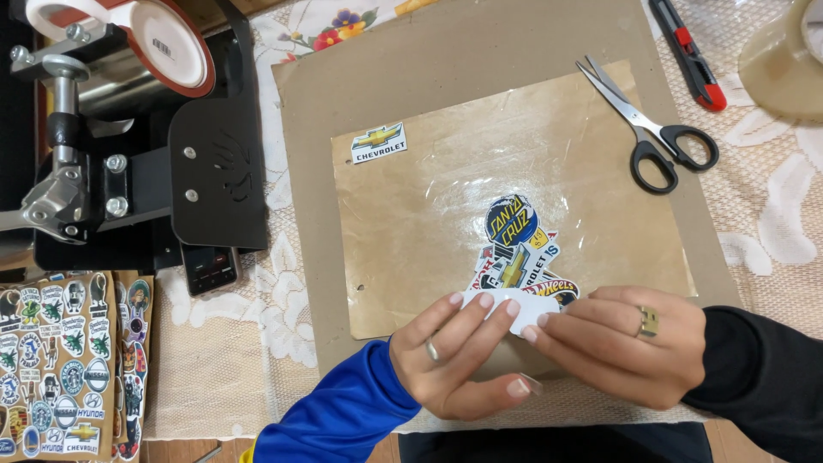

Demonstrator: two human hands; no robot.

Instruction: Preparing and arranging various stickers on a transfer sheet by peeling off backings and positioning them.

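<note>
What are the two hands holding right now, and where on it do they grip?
A small white sticker piece, held by both: the left hand pinches its left end, the right hand its right end, just below the sticker pile.

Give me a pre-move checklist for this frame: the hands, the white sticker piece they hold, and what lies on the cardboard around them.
1. Both hands on the piece: ok. The left hand and right hand pinch the white sticker piece between their fingertips.
2. Printed side of that piece in view: cannot tell; only plain white shows.
3. Sticker pile apart from the hands: not ok; it lies right behind the held piece.
4. Single sticker out of the way: ok, near the sheet's far left corner.
5. Scissors away from the hands: ok, lying on the cardboard sheet at far right.
6. Utility knife blade in: cannot tell.
</note>
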